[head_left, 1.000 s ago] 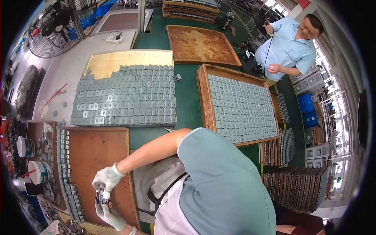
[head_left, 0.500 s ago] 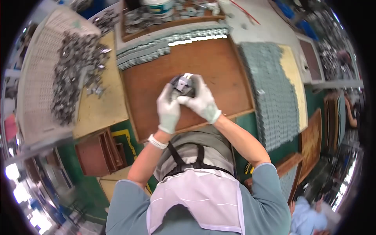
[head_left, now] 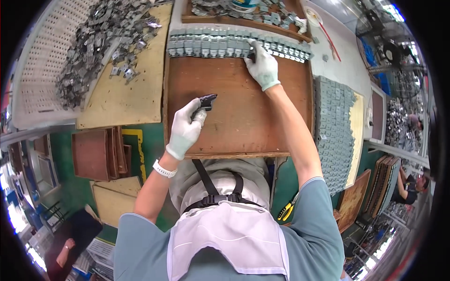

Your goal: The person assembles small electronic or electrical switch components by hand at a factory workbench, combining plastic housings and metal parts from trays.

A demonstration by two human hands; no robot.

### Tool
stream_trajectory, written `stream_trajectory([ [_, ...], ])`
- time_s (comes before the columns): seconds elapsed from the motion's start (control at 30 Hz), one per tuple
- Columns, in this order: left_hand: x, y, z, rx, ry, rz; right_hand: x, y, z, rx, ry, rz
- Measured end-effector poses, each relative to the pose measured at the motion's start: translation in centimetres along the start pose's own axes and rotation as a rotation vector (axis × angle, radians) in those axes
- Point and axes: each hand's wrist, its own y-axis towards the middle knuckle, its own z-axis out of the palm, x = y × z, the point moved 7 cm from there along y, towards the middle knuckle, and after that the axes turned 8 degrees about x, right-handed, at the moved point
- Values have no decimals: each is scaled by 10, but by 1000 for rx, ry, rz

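White gloves cover both of my hands. My left hand (head_left: 185, 126) pinches a small dark metal part (head_left: 207, 100) above the left side of the brown wooden tray (head_left: 229, 126). Farther off, my right hand (head_left: 262, 69) reaches to the rows of grey metal parts (head_left: 211, 44) lined up along the tray's far edge. Its thumb and fingers close on a metal part there, mostly hidden by the glove. Whether that part touches its neighbours I cannot tell.
Left of the tray, a heap of loose metal pieces (head_left: 101, 51) spills from a white perforated basket (head_left: 40, 70) onto a pale board (head_left: 136, 98). Another tray (head_left: 211, 18) lies beyond. Grey parts (head_left: 333, 126) cover a board at right. Yellow-handled pliers (head_left: 285, 210) hang by my right side.
My hands were together around dark and silver metal over the tray. They have parted: the right went forward to the far rows, the left stayed nearer with a dark part. The view has shifted.
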Motion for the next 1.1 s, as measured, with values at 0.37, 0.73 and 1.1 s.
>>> stream_trajectory([
  [0.37, 25, 54, -233, -527, 1382, 282, 19, -85, -94, -39, 198, -32],
  [0.73, 32, 51, -196, -367, 1367, -82, -262, -280, -314, -236, 19, 684],
  [1.1, 35, 14, -215, -69, 1615, 111, -377, -329, -282, 219, 284, 794],
])
